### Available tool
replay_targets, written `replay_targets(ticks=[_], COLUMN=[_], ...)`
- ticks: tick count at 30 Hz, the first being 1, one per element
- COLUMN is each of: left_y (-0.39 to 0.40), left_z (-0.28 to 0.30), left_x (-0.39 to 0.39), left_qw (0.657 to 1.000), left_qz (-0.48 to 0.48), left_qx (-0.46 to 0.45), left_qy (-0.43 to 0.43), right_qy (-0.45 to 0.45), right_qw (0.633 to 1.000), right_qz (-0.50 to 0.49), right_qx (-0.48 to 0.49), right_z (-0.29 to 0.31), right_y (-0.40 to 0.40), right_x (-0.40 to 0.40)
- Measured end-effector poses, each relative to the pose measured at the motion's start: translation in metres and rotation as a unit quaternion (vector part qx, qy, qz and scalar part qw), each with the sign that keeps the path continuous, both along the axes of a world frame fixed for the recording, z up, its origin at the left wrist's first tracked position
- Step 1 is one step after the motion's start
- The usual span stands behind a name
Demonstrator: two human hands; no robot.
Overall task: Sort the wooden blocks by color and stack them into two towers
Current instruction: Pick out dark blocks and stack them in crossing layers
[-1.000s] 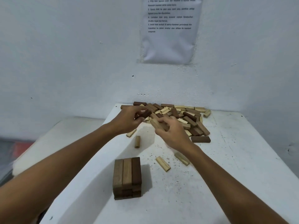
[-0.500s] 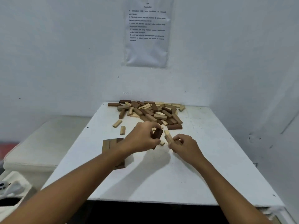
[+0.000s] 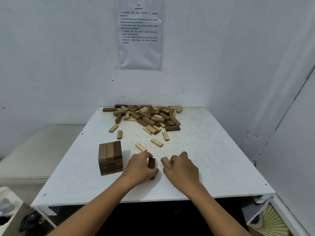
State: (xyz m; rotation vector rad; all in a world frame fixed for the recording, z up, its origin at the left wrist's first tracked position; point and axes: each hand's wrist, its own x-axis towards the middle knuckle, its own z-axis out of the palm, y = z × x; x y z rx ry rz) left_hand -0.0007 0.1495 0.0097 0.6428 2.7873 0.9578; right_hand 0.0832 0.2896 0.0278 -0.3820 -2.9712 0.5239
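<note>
A short tower of dark brown blocks (image 3: 110, 158) stands at the table's left, several layers high with three blocks on top. My left hand (image 3: 140, 168) rests just right of it, closed around a dark brown block (image 3: 151, 163). My right hand (image 3: 183, 168) lies beside it, gripping a tan block (image 3: 165, 161) whose end sticks out toward the left hand. A mixed pile of dark and light blocks (image 3: 148, 116) lies at the far edge by the wall. Several loose light blocks (image 3: 156, 142) are scattered between the pile and my hands.
The white table (image 3: 213, 159) stands in a corner, with walls behind and to the right. A printed sheet (image 3: 139, 34) hangs on the back wall. A pale low surface (image 3: 34, 150) lies to the left, below table height.
Both hands came back from the pile toward the near middle of the table, each carrying a block, and now rest low on the surface right of the dark tower.
</note>
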Motion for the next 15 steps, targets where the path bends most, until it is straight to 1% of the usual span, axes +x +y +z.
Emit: replay_targets(ticks=[1,4,7,9,12,15], left_y=[-0.001,-0.004,-0.008,-0.011,-0.017,-0.024], left_z=[0.0,0.002,0.003,0.004,0.004,0.001], left_x=[0.001,0.002,0.002,0.004,0.009,0.008], left_qw=[1.0,1.0,1.0,0.999,0.997,0.994], left_qz=[-0.004,-0.014,-0.016,-0.029,-0.065,-0.098], left_qx=[0.0,0.006,0.014,0.019,0.005,-0.007], left_qy=[0.003,0.008,0.005,0.012,0.049,0.041], right_qy=[0.0,-0.018,-0.05,-0.059,-0.053,-0.022], right_qw=[1.0,0.999,0.998,0.993,0.982,0.981], right_qz=[-0.002,-0.033,-0.031,-0.021,0.0,0.002], right_qx=[0.004,-0.026,-0.038,-0.096,-0.179,-0.195], right_z=[-0.001,-0.006,-0.009,-0.005,0.0,-0.003], right_y=[-0.003,-0.009,-0.011,-0.01,-0.003,0.008], right_x=[-0.001,-0.007,-0.014,-0.016,-0.018,-0.025])
